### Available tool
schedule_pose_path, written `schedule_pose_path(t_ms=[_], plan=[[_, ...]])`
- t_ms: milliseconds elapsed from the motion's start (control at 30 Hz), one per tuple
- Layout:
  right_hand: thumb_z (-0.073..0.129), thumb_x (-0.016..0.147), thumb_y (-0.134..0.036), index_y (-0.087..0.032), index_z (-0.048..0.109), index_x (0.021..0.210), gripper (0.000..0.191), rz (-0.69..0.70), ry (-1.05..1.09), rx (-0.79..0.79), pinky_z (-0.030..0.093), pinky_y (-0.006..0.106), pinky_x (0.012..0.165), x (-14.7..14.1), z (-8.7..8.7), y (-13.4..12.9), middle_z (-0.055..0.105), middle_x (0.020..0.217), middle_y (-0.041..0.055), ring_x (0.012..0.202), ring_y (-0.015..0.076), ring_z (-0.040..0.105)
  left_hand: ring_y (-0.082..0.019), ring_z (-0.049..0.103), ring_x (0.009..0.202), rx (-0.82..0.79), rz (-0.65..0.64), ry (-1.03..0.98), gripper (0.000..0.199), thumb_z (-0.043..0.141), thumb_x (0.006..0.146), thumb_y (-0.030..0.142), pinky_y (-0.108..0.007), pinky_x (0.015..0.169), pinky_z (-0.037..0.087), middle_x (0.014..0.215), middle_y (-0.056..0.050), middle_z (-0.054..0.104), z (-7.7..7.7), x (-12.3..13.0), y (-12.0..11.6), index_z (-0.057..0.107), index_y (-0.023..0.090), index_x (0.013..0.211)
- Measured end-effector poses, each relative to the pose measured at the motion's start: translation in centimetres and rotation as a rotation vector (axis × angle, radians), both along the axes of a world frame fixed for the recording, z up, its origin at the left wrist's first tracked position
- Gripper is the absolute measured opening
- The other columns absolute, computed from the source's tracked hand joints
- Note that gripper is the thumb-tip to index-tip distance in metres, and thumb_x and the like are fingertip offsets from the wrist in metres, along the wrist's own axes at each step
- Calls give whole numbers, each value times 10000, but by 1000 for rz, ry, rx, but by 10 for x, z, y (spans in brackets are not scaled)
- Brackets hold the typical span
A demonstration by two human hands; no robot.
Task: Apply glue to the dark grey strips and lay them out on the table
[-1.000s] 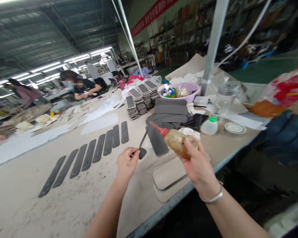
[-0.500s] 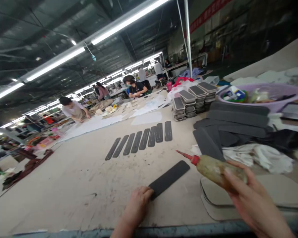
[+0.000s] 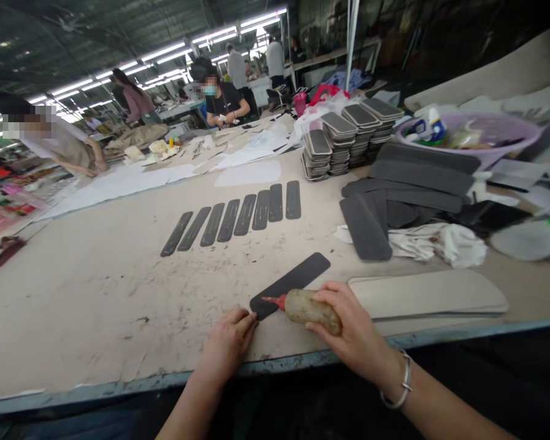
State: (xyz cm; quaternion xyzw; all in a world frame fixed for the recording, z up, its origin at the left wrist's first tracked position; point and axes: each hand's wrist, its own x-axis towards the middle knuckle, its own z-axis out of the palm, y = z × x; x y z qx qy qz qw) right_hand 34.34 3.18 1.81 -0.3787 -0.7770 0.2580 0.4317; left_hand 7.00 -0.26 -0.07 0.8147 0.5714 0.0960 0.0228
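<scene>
A dark grey strip with rounded corners lies slanted on the table near me. My left hand pinches its near left corner between thumb and fingers. In my right hand is a squeeze bottle, a murky yellowish one with a red nozzle. The bottle lies nearly level, its nozzle pointing left over the strip's near end; whether the tip touches cannot be made out. Farther off, several similar strips lie side by side in a slanting row, with shiny wet-looking lines on them.
Beige panels lie stacked right of my right hand. Behind them are a white cloth, dark pieces and a purple basin. Stacks of pale-edged pieces stand at the back. Two people work across the table.
My right hand has brought the bottle left and down, from beside the strip to over its near end. My left hand still holds the corner. The view has tilted downward.
</scene>
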Motion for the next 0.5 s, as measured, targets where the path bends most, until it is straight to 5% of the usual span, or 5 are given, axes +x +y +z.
schedule_pose_path(t_ms=[500], plan=[[585, 824, -142, -221, 494, 1098, 299, 126, -44, 14, 472, 398, 855, -33, -3, -9, 433, 1071, 86, 982, 215, 455, -133, 592, 772, -16, -6, -65, 256, 417, 908, 225, -261, 732, 504, 849, -56, 615, 0, 3, 4, 668, 179, 904]])
